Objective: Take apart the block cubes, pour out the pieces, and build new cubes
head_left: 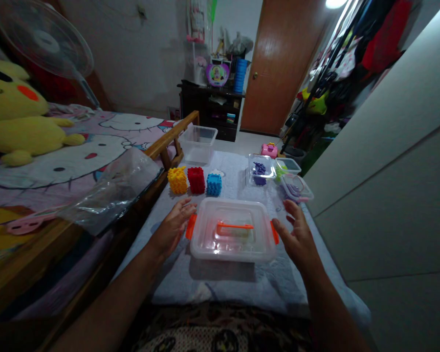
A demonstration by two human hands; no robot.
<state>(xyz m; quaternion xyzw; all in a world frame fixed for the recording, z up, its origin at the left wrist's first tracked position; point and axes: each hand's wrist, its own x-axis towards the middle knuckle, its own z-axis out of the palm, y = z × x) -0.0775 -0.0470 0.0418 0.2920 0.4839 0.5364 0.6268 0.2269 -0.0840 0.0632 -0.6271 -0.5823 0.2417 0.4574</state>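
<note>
In front of me a clear plastic storage box (205, 244) with a lid sits on the cloth-covered table. It has an orange handle (238, 226) on top and orange latches at both ends. My left hand (174, 225) is beside the left latch (191, 227), fingers stretched out and holding nothing. On the other side, my right hand (295, 234) is spread near the right latch (275, 232), its thumb close to it. Behind the box stand a yellow block stack (177, 181), a red block stack (196, 180) and a blue block stack (214, 185).
An open clear bin (199, 144) stands at the back left. Back right are a clear container (254, 171) with purple pieces, one with green pieces (281, 168) and a lidded one (297, 188). A plastic bag (113, 190) lies on the wooden-railed bed at left; a cabinet (396, 205) borders the right.
</note>
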